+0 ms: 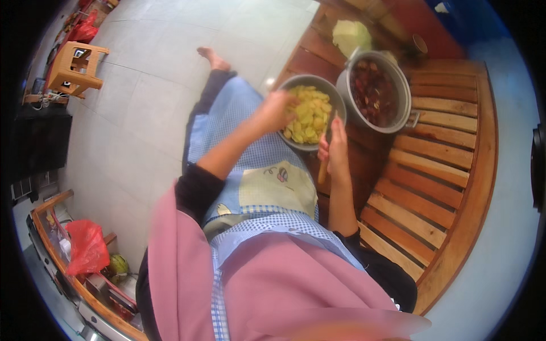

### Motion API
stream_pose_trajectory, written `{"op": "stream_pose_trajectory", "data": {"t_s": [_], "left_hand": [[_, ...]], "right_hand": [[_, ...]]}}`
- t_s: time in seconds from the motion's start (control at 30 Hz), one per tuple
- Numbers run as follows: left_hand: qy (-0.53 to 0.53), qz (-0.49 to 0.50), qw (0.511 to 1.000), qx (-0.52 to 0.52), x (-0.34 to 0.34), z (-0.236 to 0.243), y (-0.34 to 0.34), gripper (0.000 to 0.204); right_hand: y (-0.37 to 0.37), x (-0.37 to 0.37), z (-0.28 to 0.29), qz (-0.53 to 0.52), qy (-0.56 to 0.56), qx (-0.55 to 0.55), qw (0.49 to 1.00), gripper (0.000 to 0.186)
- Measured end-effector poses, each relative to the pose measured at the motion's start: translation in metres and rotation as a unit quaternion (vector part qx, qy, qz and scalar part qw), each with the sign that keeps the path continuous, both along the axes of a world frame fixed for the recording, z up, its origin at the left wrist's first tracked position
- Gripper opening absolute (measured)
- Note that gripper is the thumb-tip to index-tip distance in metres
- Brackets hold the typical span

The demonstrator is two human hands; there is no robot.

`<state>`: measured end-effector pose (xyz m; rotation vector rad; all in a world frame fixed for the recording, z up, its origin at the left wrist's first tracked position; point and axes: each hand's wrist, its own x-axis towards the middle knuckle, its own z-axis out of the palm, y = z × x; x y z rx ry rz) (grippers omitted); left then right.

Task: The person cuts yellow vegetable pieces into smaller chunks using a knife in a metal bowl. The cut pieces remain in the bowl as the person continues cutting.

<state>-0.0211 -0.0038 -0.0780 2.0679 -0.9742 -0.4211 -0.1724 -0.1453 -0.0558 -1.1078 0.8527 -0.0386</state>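
A grey metal bowl (341, 108) full of yellow cut pieces (310, 116), which look like potato slices, stands on the wooden bench beside my lap. My left hand (275, 112) is over the bowl's left side, its fingertips at the yellow pieces. Those fingers are blurred, so whether they grip a piece does not show. At the bowl's right front edge, my right hand (338, 149) is closed round a knife (323, 172). Its light wooden handle points down toward me, and the blade is partly hidden and blurred against the bowl.
Right of the bowl stands a deep grey pot (405, 94) with handles, holding dark reddish pieces. A pale green cabbage (351, 37) lies behind it. The slatted wooden bench (438, 170) extends right to a blue wall. Across the tiled floor (136, 113) is a tan plastic stool (77, 68).
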Motion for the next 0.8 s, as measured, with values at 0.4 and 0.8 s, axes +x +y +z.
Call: {"op": "stream_pose_trajectory", "data": {"t_s": [0.4,0.8], "left_hand": [[-0.101,-0.101,0.981,0.135,-0.041,-0.019,-0.076,0.02],[0.295,0.075,0.951,-0.046,-0.008,-0.009,-0.026,0.034]], "right_hand": [[-0.026,-0.011,-0.008,-0.048,-0.049,-0.035,0.997,0.041],[-0.008,-0.001,0.0,0.018,-0.054,-0.114,0.992,0.043]]}}
